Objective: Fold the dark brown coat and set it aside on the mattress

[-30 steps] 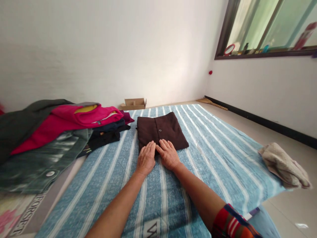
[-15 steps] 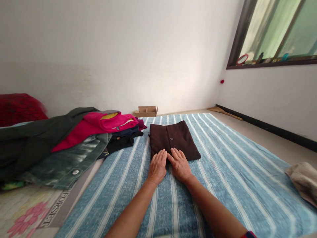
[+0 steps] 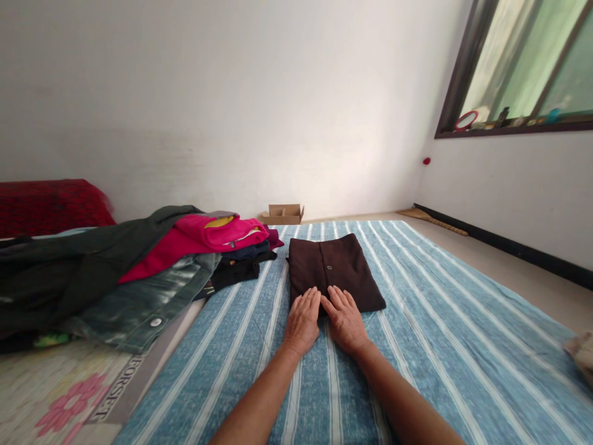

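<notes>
A dark brown garment, folded into a flat, roughly square bundle, lies on the blue striped sheet. A button and a seam show on its upper face. My left hand rests flat on its near edge, fingers stretched forward. Beside it, my right hand lies on the same edge with the fingers extended and the thumb toward the left hand. Both palms face down, and the covered part of the near edge is hidden under them.
To the left is a pile of clothes with a dark green garment, a pink one and a denim piece. A cardboard box stands by the wall. A beige cloth sits at the right edge.
The view has shifted slightly, so everything appears a little farther right and lower. Both hands stay on the near edge of the brown garment, nearly unchanged.
</notes>
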A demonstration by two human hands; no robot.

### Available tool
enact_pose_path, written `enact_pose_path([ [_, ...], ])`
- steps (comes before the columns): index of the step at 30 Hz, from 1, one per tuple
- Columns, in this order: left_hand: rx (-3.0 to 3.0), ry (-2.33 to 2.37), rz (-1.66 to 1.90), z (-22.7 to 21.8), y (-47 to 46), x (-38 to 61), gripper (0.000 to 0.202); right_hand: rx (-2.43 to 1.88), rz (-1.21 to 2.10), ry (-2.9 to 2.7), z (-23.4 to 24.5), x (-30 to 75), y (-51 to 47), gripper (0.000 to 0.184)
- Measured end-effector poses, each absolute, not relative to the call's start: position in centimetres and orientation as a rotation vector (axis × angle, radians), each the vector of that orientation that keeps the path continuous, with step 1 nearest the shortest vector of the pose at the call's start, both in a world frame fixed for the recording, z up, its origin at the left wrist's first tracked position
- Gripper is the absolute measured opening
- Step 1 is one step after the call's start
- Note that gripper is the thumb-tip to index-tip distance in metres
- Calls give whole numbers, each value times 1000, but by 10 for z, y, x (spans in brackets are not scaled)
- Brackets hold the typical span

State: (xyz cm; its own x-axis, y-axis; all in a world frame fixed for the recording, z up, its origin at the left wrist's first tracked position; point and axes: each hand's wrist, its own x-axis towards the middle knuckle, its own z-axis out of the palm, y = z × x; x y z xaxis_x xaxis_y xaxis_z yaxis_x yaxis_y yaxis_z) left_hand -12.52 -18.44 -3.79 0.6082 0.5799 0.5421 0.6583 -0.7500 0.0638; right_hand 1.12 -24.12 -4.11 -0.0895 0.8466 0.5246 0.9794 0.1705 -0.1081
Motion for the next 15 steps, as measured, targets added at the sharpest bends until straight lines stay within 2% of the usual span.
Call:
enact_pose_path([
  [15, -2715, -1043, -871, -39, -185, -127, 58, -1721, -387, -1971, -44, 11, -240, 51],
])
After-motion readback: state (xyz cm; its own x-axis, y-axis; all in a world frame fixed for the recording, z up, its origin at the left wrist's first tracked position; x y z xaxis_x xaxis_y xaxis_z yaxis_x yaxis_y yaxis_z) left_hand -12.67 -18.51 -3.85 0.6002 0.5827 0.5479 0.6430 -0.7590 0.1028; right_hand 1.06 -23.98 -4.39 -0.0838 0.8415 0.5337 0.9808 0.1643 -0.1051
